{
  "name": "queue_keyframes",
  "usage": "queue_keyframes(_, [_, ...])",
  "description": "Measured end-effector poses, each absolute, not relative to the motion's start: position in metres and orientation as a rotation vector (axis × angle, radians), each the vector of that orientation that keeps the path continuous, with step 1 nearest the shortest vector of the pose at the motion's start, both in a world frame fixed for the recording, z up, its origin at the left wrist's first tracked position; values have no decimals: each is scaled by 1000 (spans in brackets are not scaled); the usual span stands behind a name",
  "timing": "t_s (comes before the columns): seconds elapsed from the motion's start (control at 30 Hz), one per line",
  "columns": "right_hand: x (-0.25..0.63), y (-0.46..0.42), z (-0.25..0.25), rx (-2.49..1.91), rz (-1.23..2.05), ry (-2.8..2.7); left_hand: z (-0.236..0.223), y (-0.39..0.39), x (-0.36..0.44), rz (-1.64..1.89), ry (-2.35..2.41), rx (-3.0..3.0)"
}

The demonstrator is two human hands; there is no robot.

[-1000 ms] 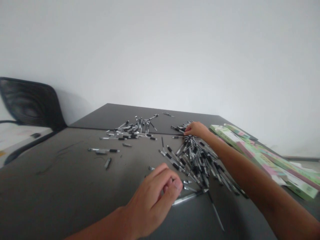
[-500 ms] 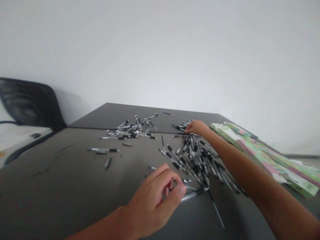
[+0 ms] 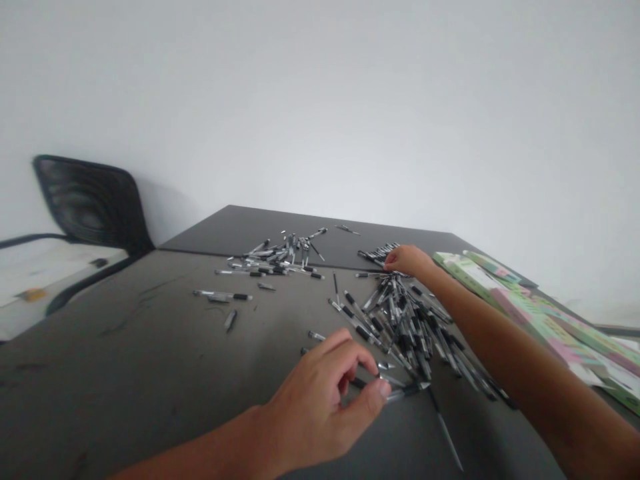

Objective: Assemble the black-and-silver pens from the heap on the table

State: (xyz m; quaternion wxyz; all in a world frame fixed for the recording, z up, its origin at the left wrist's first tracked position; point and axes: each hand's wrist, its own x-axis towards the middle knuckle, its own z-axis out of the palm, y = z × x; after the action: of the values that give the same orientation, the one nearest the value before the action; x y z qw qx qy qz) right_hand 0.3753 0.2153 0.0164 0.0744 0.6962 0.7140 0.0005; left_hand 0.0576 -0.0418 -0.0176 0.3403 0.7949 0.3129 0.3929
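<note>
Curled fingers (image 3: 356, 351) of the left hand (image 3: 310, 413) form a loose, part-open pinch, with the thumb (image 3: 376, 397) just above a clear pen with a black grip (image 3: 406, 392); whether they have hold of it, I cannot tell. That pen lies at the near edge of a dense, criss-crossed heap of black-and-clear ballpoint pens (image 3: 405, 327), which spreads just beyond the fingertips. Slim round barrels like these could roll or slip from so light a pinch, and a pull on one crossing its neighbours could drag others loose. Farther off, the right hand (image 3: 410, 260) rests at the heap's far end beside a tight cluster of pens (image 3: 380, 253), its fingers bunched; whether they hold anything is hidden. The right forearm (image 3: 480, 320) runs close along the heap and could brush pens out of place. A looser scatter of pens (image 3: 273, 263) lies to the left on the dark grey table (image 3: 100, 380), and pale green boxes (image 3: 540, 333) are stacked to the right.
</note>
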Motion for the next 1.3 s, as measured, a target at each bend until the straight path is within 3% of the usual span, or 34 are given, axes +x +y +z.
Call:
queue_keyframes(0.43, [371, 206, 16, 2177, 112, 2262, -17, -42, 59, 1107, 783, 2098])
queue_keyframes(0.77, [372, 130, 50, 2522, 628, 2738, -2, -20, 40, 1314, 723, 2096])
queue_keyframes(0.93, [337, 65, 56, 2662, 211, 3000, 10, 20, 10, 1579, 1168, 2251])
queue_keyframes(1.07, [293, 33, 56, 2071, -211, 3092, 18, 63, -36, 1607, 1647, 2224])
queue_keyframes(1.3, [274, 15, 36, 1904, 12, 3373, 14, 104, -129, 1097, 1973, 2250])
